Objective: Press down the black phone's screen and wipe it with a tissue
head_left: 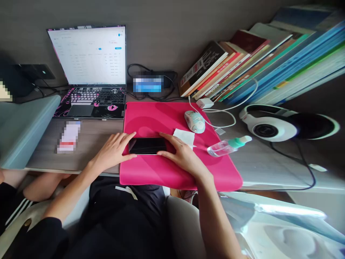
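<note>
A black smartphone (147, 146) lies sideways, dark screen up, over the pink desk mat (161, 176). Its left end is between the thumb and fingers of my left hand (114, 148), which touch its long edges. At the other end, my right hand (182, 153) grips it the same way, thumb on the near edge and fingers on the far one. A crumpled white tissue (184, 136) lies just beyond my right hand. Right of that hand, a clear spray bottle (223, 146) with a green and white top rests on its side.
An open laptop (91, 72) stands at the back left, a blurred-out item (68, 137) in front of it. A patterned mouse (194, 121) sits on the mat. Leaning books (231, 68), a white charger (205, 103) with cable, and headphones (269, 127) occupy the right. Another person's legs (44, 185) show at left.
</note>
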Demonstrator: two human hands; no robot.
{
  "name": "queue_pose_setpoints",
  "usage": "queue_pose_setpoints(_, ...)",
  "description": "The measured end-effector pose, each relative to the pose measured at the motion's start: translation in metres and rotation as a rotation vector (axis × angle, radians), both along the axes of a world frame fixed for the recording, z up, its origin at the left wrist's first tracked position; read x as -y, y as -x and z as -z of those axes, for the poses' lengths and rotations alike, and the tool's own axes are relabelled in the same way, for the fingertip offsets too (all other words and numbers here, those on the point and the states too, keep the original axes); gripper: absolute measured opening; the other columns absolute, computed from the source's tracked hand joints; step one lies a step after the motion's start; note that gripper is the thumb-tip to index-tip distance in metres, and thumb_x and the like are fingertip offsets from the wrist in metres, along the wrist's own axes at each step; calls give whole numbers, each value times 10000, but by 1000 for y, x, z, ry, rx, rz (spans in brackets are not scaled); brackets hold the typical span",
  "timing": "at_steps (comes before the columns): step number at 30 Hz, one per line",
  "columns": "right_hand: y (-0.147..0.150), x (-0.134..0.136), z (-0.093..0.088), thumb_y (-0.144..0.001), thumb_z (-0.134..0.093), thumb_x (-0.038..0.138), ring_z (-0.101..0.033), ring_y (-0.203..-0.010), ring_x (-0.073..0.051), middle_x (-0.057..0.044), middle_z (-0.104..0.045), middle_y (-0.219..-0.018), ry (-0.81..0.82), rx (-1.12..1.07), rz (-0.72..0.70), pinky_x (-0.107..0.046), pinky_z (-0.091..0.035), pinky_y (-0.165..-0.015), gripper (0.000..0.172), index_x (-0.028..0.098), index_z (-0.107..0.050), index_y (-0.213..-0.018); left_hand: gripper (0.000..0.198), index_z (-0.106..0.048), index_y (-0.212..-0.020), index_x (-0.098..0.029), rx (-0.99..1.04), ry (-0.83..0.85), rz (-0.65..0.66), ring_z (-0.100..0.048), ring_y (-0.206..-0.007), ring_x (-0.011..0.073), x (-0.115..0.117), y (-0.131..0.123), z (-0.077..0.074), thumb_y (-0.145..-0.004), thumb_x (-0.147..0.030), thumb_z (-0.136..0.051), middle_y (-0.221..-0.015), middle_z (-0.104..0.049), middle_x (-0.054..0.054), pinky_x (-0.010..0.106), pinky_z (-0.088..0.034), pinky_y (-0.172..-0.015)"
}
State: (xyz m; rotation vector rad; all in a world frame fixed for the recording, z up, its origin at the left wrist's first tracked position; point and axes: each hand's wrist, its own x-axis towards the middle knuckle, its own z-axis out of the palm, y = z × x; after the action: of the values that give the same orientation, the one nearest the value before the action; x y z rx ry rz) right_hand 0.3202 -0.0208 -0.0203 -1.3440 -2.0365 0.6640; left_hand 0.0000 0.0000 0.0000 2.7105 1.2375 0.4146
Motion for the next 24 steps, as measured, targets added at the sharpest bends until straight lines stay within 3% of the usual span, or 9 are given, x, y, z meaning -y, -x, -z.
queue_pose_setpoints(6, -3, -1, -1, -981, -710, 597, -610, -1450, -357, -100, -645, -1570, 24, -6, 14, -586, -475, -1241, 672, 320, -552, -1572, 801, -346, -1662, -241, 60, 25, -51, -551, -1434, 369, 4, 1, 5, -1016, -554, -699, -1554, -557, 179, 535, -452, -1183)
queue_pose_setpoints(12, -5, -1, 3, -977, -721, 587, -559, -1501, -340, -96, -603, -1615, 21, 2, 4, -576, -437, -1273, 680, 316, -541, -1573, 670, -510, -1528, -222, 76, -5, -40, -569, -1398, 370, 1, 2, 8, -992, -560, -728, -1493, -573, 170, 534, -476, -1166)
queue_pose_setpoints(19, -7, 0, 2, -978, -716, 598, -576, -1486, -349, -105, -623, -1593, 21, 7, 0, -594, -439, -1269, 674, 310, -553, -1564, 650, -528, -1480, -181, 74, -24, -28, -585, -1364, 369, 1, 2, 11, -1012, -605, -684, -1466, -592, 179, 530, -491, -1134)
queue_pose_setpoints(24, -8, 1, 2, -980, -711, 595, -583, -1480, -346, -100, -632, -1584, 19, 9, -11, -592, -447, -1266, 654, 319, -562, -1554, 635, -533, -1488, -219, 89, -12, -32, -583, -1370, 368, 1, 2, 12, -1010, -611, -681, -1472, -584, 165, 531, -487, -1137)
